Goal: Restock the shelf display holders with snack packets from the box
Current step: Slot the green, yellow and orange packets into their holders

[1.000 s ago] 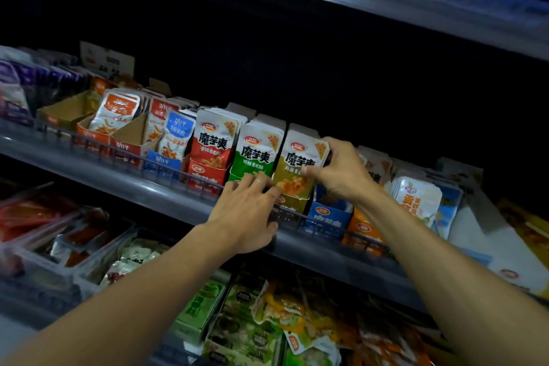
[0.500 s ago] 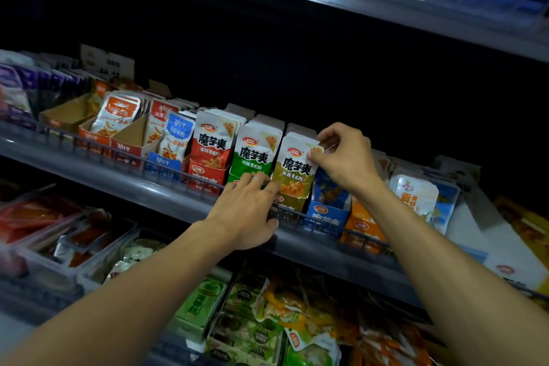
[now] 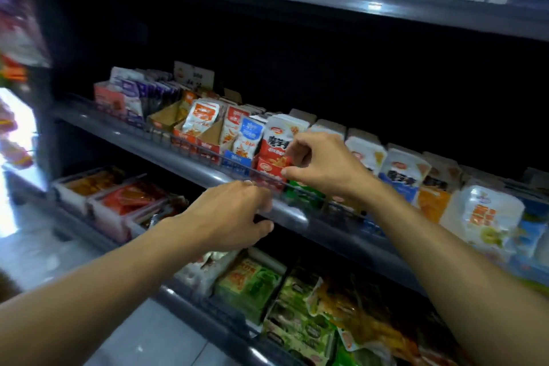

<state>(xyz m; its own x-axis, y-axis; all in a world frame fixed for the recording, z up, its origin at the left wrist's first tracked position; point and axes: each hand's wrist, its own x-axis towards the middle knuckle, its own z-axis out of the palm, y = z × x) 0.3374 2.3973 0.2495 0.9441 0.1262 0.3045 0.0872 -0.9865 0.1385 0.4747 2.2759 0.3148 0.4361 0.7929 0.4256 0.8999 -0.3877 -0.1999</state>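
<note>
A person's two bare hands reach to the middle shelf [image 3: 166,151], whose front carries a low wire rail. The right hand [image 3: 322,168] has curled fingers and thumb at the front of the red-and-white snack packet [image 3: 279,140] standing in a red display holder [image 3: 269,169]; whether it actually pinches the packet cannot be told. The left hand [image 3: 228,217] lies at the shelf's front edge, fingers bent over the rail, thumb beneath; its grip is blurred. The packet bears large dark Chinese characters under a red oval logo, partly hidden. To its left stand a blue-and-white packet [image 3: 248,140] and two orange-and-white packets [image 3: 202,119]. To the right, two more white-topped packets [image 3: 401,169] show the same oval logo. A price card [image 3: 193,76] stands behind, its print unreadable.
</note>
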